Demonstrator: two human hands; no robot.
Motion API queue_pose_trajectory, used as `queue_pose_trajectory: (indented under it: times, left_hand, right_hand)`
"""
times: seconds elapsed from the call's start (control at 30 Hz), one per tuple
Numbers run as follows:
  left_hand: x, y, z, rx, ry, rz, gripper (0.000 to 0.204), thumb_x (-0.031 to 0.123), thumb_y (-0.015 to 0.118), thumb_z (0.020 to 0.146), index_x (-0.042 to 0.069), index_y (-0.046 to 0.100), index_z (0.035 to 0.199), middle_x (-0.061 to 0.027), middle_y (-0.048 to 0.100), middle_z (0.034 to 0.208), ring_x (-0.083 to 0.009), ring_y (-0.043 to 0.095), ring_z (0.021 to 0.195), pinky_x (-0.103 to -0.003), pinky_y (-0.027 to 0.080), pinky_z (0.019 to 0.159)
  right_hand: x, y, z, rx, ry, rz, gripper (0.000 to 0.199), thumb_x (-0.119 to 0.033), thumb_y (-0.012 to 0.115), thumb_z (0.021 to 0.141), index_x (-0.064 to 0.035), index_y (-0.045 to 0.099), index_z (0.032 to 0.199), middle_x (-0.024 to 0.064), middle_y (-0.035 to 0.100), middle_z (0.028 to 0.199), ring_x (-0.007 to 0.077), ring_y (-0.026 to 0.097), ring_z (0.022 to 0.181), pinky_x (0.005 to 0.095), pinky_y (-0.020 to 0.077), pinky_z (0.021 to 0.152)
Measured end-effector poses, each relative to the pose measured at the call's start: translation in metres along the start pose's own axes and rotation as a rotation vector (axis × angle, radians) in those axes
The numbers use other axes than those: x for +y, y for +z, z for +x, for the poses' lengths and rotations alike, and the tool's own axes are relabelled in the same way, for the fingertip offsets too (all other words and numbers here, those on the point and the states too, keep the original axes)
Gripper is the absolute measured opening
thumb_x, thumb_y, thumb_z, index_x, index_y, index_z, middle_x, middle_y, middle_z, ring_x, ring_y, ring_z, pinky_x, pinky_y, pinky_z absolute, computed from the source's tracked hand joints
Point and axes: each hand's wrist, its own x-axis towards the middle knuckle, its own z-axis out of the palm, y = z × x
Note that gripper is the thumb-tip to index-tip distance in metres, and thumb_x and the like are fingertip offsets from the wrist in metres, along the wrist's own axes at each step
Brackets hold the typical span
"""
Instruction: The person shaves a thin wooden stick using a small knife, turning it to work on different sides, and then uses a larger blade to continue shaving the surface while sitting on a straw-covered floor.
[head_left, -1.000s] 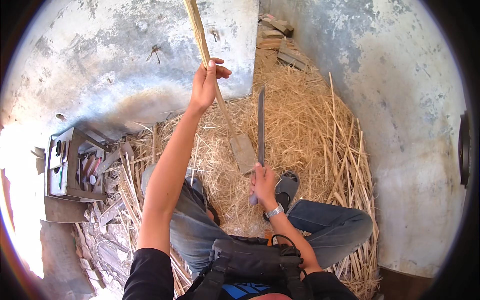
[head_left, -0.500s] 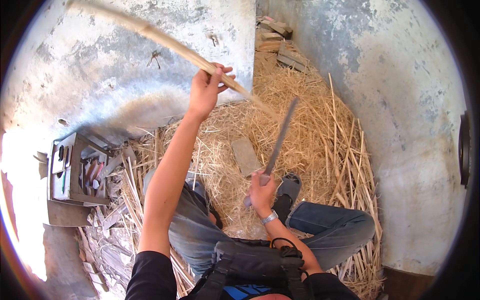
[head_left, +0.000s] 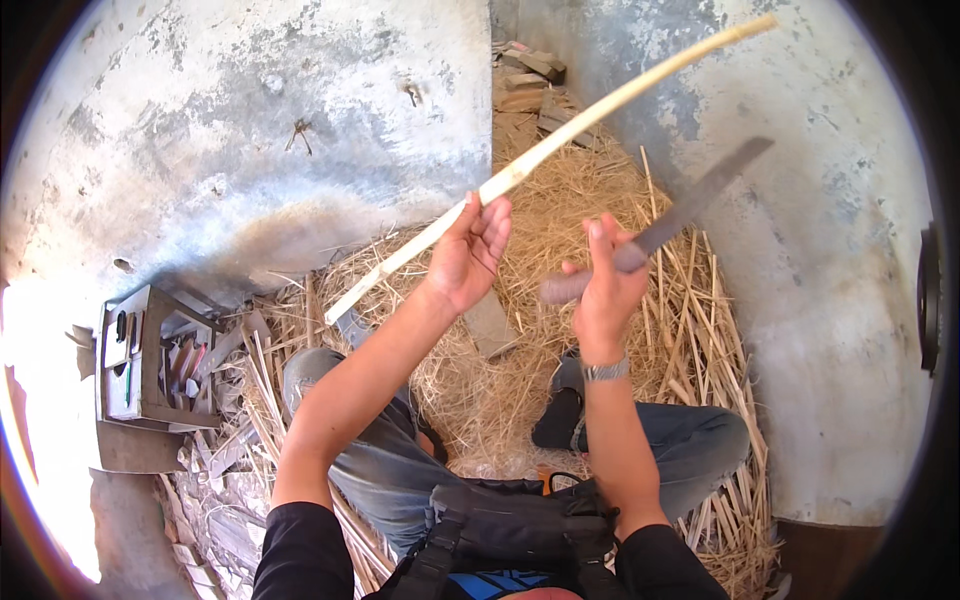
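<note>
Gripping a pale stick [head_left: 560, 150] in left hand [head_left: 468, 250], right hand [head_left: 605, 285] clutching a long blade [head_left: 690, 205], straw [head_left: 560, 230] beneath.

Black sleeves pushed up, grey-blue jeans, metal wristwatch [head_left: 605, 370] (right wrist), black chest harness [head_left: 510, 530].

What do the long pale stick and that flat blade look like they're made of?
The long pale stick in the left hand looks like peeled cane or split bamboo: cream, matt, smooth, slightly bowed. The flat blade in the right hand looks like metal: dull dark grey, thin, straight-edged, without shine. Its handle is hidden in the fist, so that material cannot be told.
</note>
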Motion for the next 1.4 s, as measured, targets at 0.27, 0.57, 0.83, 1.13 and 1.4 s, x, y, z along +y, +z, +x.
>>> queue_pose_trajectory:
  times: [0.27, 0.57, 0.83, 1.13, 1.4]
  left_hand:
    - [-0.038, 0.008, -0.020, 0.039, -0.173, 0.018, 0.028, 0.030, 0.060, 0.105, 0.004, 0.062, 0.117, -0.0066, 0.074, 0.106, -0.0138, 0.072, 0.092, -0.022, 0.060, 0.077]
    - [0.026, 0.066, -0.060, -0.183, 0.267, 1.248, 0.032, 0.027, 0.064, 0.102, 0.004, 0.060, 0.124, -0.0094, 0.070, 0.115, -0.0177, 0.066, 0.093, -0.029, 0.052, 0.077]
    - [0.057, 0.096, -0.028, -0.235, 1.115, 1.150, 0.029, 0.020, 0.058, 0.106, 0.001, 0.056, 0.128, -0.0092, 0.074, 0.106, -0.0163, 0.068, 0.092, -0.030, 0.054, 0.085]
    - [0.104, 0.116, -0.039, -0.405, 1.234, 0.787, 0.018, 0.015, 0.050, 0.109, 0.004, 0.057, 0.121, -0.0065, 0.070, 0.092, -0.0074, 0.051, 0.066, -0.022, 0.042, 0.059]
    - [0.064, 0.064, 0.009, -0.312, 1.062, 0.853, 0.017, 0.017, 0.048, 0.110, 0.005, 0.051, 0.122, -0.0059, 0.066, 0.090, -0.0076, 0.051, 0.068, -0.023, 0.044, 0.063]
  right_hand:
    - [-0.022, 0.028, 0.030, -0.205, 0.021, 0.059, 0.025, 0.004, 0.071, 0.090, 0.0071, 0.057, 0.111, 0.0191, 0.069, 0.116, 0.0209, 0.074, 0.097, 0.0243, 0.0570, 0.049]
    - [-0.039, 0.044, 0.043, -0.298, -0.060, -0.028, 0.025, 0.009, 0.071, 0.086, -0.0001, 0.052, 0.100, 0.0165, 0.074, 0.097, 0.0165, 0.072, 0.074, 0.0254, 0.0521, 0.047]
    - [-0.014, 0.060, 0.014, -0.511, 0.105, -0.018, 0.032, 0.005, 0.076, 0.085, 0.0022, 0.051, 0.104, 0.0162, 0.075, 0.096, 0.0123, 0.067, 0.064, 0.0253, 0.0518, 0.049]
    - [-0.036, 0.039, -0.028, -0.524, 0.265, -0.202, 0.024, -0.013, 0.070, 0.097, -0.0015, 0.051, 0.106, 0.0092, 0.069, 0.080, 0.0121, 0.064, 0.056, 0.0256, 0.0497, 0.046]
    - [-0.020, -0.016, -0.068, -0.632, 0.467, -0.264, 0.030, -0.029, 0.062, 0.103, -0.0008, 0.053, 0.100, 0.0047, 0.058, 0.068, 0.0124, 0.059, 0.046, 0.0269, 0.0459, 0.041]
